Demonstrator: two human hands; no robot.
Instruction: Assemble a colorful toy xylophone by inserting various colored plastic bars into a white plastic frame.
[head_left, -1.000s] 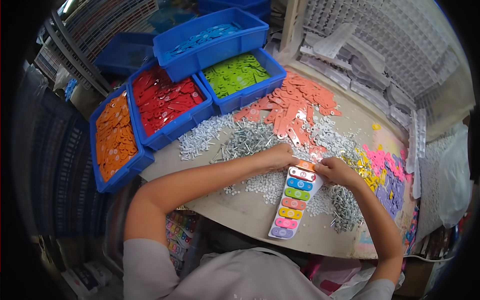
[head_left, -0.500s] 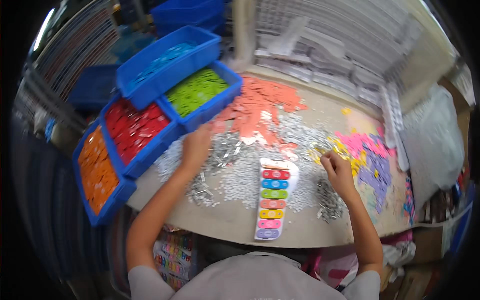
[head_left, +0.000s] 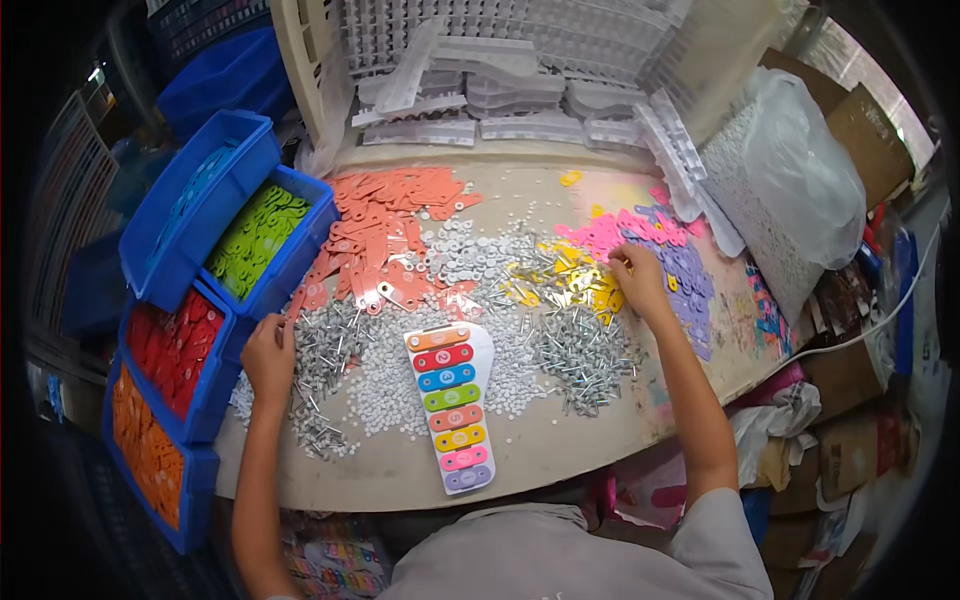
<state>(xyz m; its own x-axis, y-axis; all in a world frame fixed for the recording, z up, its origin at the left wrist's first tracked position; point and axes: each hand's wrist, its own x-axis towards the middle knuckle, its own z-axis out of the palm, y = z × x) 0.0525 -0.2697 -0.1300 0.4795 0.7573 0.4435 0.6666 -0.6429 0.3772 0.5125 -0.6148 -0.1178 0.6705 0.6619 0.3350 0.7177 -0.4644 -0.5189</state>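
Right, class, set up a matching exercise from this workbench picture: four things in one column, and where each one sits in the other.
Things:
1. left hand
2. right hand
3. toy xylophone
4. green pieces

Places:
A. in a blue bin
B. among the pink and yellow pieces
C. flat on the table, between the two arms
D. on the silver pins beside the red bin

Pairs: 1-D, 2-B, 3-C, 4-A

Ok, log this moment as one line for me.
left hand: on metal pins by red bin | right hand: at pink tags | toy xylophone: flat, centre, untouched
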